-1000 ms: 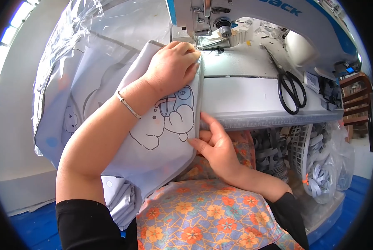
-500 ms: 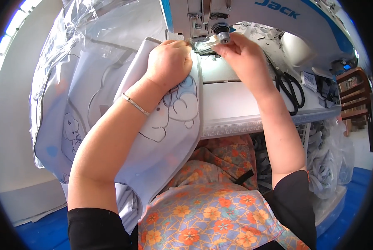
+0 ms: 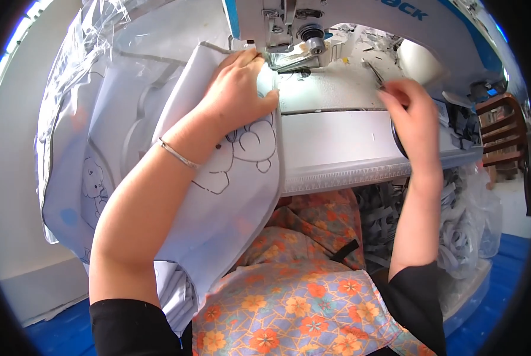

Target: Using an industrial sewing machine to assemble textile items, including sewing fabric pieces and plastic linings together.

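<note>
My left hand (image 3: 239, 89) lies flat on a pale fabric piece (image 3: 242, 207) with grey edging and printed cartoon animals, its thumb out to the side and fingertips just left of the sewing machine's needle area. The fabric hangs off the table's front edge onto my lap. Over a pair of black-handled scissors (image 3: 398, 137) at the right, my right hand (image 3: 414, 113) has bent fingers, slightly blurred. It covers most of the handles, so whether it grips them cannot be made out. The scissors' blades point away toward the back. Above stands the white and blue sewing machine (image 3: 360, 13).
Clear plastic sheeting (image 3: 159, 21) and more printed fabric (image 3: 70, 178) are at the left. A ruler strip (image 3: 336, 178) runs along the table's front edge. Grey fabric strips in a plastic bag (image 3: 455, 237) sit below right, and a wooden chair (image 3: 503, 127) stands farther right.
My right hand has left the machine's needle area and moved right and nearer, over the scissors. My left hand has gone from curled to flattened on the fabric, with the thumb out.
</note>
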Tool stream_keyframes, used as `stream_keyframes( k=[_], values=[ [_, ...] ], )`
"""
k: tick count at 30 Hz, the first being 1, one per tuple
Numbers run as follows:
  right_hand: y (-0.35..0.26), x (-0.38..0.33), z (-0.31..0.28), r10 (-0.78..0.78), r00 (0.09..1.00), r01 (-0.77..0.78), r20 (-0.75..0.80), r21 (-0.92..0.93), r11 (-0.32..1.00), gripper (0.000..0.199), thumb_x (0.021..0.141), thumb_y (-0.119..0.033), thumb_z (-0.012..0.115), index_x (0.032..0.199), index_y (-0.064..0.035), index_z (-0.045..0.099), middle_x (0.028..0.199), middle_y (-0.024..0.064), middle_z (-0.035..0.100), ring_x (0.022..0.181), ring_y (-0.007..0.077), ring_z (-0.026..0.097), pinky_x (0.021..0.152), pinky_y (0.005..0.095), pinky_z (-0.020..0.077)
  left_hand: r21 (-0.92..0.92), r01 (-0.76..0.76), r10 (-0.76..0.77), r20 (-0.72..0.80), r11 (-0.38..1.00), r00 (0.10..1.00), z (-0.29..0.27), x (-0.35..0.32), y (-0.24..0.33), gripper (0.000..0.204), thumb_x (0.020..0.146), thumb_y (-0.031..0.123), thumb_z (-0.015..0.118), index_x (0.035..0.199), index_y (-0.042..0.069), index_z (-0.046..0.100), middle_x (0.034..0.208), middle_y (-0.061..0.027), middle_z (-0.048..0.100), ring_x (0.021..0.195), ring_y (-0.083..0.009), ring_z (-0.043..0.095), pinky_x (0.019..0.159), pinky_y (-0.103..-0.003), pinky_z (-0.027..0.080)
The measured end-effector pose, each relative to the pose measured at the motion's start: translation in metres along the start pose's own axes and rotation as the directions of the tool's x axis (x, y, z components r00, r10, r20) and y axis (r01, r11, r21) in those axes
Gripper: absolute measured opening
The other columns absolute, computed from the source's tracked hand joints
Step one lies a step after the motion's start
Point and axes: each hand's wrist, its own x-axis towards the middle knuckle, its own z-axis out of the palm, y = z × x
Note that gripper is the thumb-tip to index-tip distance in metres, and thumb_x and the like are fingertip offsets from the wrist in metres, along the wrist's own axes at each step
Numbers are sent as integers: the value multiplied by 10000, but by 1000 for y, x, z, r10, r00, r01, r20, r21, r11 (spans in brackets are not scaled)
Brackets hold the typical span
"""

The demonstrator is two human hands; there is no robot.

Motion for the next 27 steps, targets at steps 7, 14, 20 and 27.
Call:
stream_keyframes(
  k=[7,14,20,27],
  values=[
    [43,-34,-55,159,959,-104,235,-230,968,473,825,64,603,1291,-19,599,1109,97,624,864,194,592,794,298,498,0,-2,2,114,1000,994,-10,16,-27,534,806,206,550,1243,-96,595,1415,-241,523,1370,-346,447,1174,-394,341],
    [25,-34,-56,233,826,-271,514,-2,963,707,784,91,541,1469,-45,430,1051,56,577,836,100,564,717,193,460,22,16,-16,-30,1000,999,-3,9,-46,625,824,255,551,1346,-89,530,1482,-188,483,1395,-330,421,1185,-394,318],
    [-40,-41,-11,90,495,-798,864,411,440,733,917,-505,648,1473,-74,442,806,28,564,511,83,480,615,268,523,1,18,-17,-57,1000,998,-1,-10,-47,687,833,327,576,1377,-86,501,1524,-203,427,1429,-326,374,1205,-411,275],
    [-120,-10,65,258,482,-872,837,430,235,596,971,-627,512,1203,-83,584,650,12,536,457,95,485,557,314,568,-12,7,-8,-94,1000,996,-4,-16,-38,698,828,339,593,1367,-93,500,1490,-253,450,1420,-354,386,1205,-434,259]
  ],
)
